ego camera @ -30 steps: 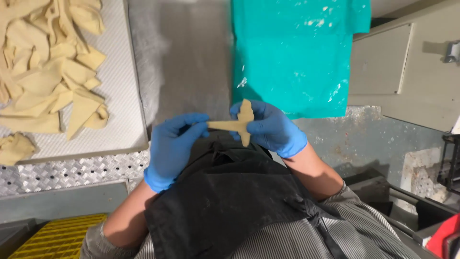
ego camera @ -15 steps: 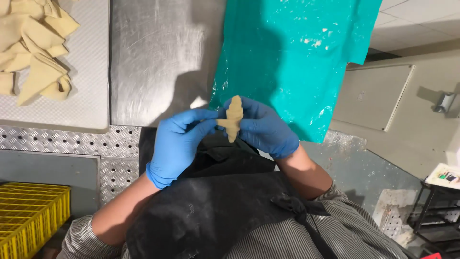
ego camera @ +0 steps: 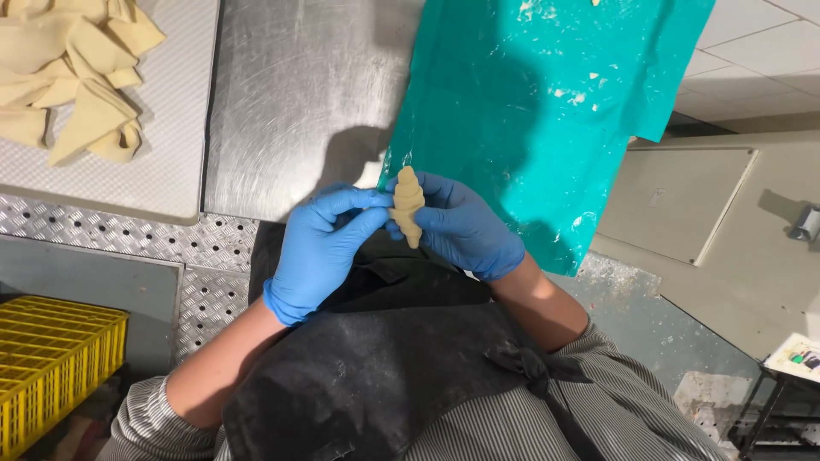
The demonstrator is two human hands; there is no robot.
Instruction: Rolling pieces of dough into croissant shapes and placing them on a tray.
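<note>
Both of my hands wear blue gloves and meet in front of my black apron at the edge of a steel table [ego camera: 299, 94]. A small rolled croissant-shaped piece of raw dough [ego camera: 407, 205] stands between them. My right hand [ego camera: 461, 226] cradles it from behind and below. The fingertips of my left hand [ego camera: 325, 248] pinch its left side. A teal plastic sheet [ego camera: 547, 102] with dough crumbs lies on the table just behind my hands and hangs over the edge.
A white tray [ego camera: 171, 145] at the upper left holds several cut dough triangles [ego camera: 68, 77]. A yellow plastic crate [ego camera: 51, 367] sits low at the left on the floor. Diamond-plate metal [ego camera: 128, 239] runs below the tray.
The flat, T-shaped dough piece has been rolled up into a tight croissant shape between my hands. The view has shifted right, so less of the tray shows.
</note>
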